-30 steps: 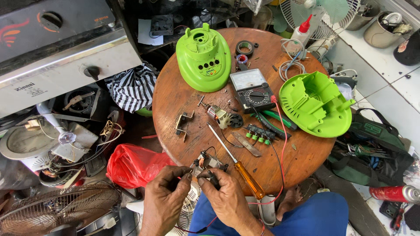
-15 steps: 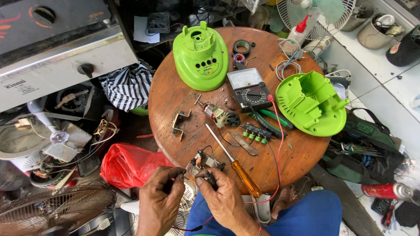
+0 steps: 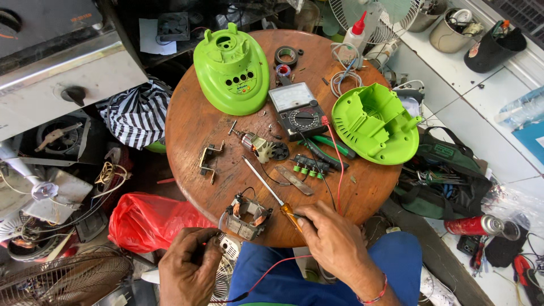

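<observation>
At the near edge of the round wooden counter [image 3: 192,130], the right hand [image 3: 334,241] has its fingers curled around the orange handle of a screwdriver [image 3: 271,191], whose shaft runs up and left across the wood. Just left of that handle sits a small motor stator [image 3: 247,216] (copper windings show on both sides), resting right at the counter's near edge. The left hand [image 3: 190,266] hangs below the edge, its fingertips pressed together on a thin wire leading up to the stator. A red test lead [image 3: 335,158] runs from the multimeter [image 3: 297,110] in the counter's middle down past the right hand. A green housing [image 3: 231,71] lies at the far edge, a second green shell [image 3: 377,122] at the right edge.
</observation>
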